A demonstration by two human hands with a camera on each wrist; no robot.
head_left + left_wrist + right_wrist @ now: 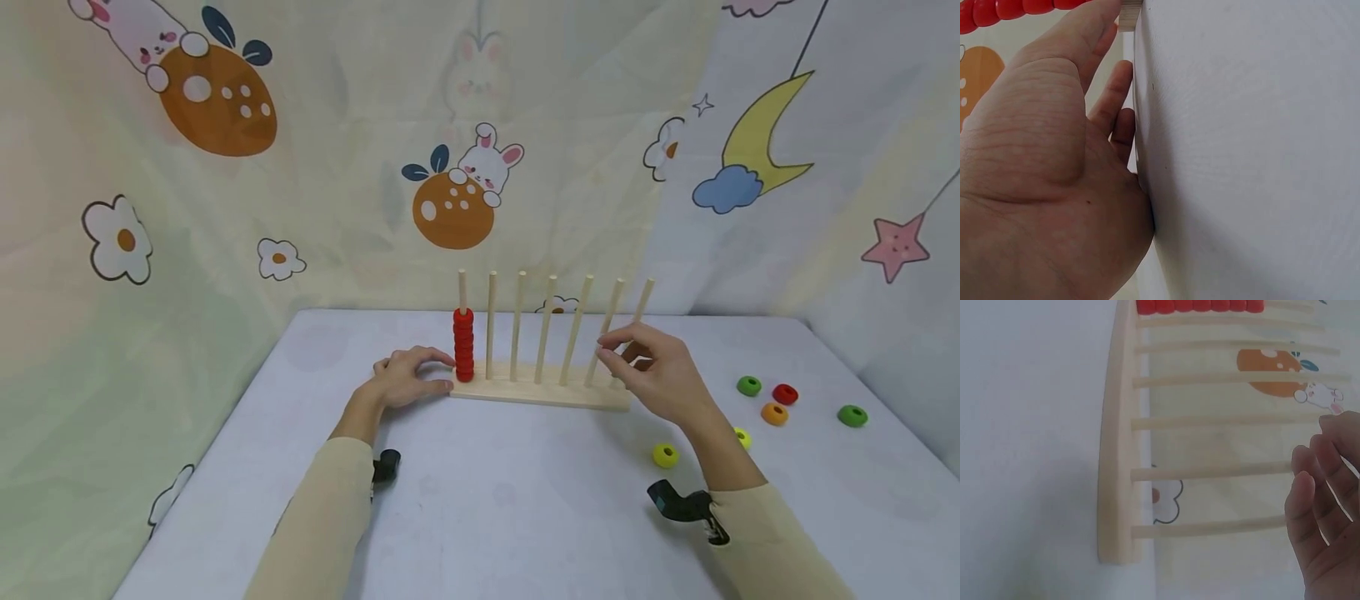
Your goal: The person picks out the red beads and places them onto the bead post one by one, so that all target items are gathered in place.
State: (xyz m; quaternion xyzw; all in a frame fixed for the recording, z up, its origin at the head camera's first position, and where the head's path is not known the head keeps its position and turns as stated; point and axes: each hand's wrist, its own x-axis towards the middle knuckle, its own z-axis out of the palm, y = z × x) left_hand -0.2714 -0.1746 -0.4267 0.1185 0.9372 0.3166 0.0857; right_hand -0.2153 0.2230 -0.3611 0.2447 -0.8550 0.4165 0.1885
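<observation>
A wooden peg stand (540, 393) with several upright rods stands on the table. Red beads (464, 346) are stacked on its leftmost rod; the other rods carry none. At the base's left end, my left hand (403, 379) touches it with thumb and forefinger extended; the left wrist view shows the thumb (1094, 28) against the end and the other fingers loosely spread. My right hand (656, 371) is raised beside the rightmost rods, fingers loosely bent. The right wrist view shows those fingers (1300, 500) close to the rod tips, with no bead visible in them.
Loose beads lie at the right of the white table (480, 517): two green ones (748, 386), a red bead (785, 394), an orange bead (775, 414) and two yellow ones (665, 455), one partly behind the right wrist. A patterned curtain (360, 150) hangs behind.
</observation>
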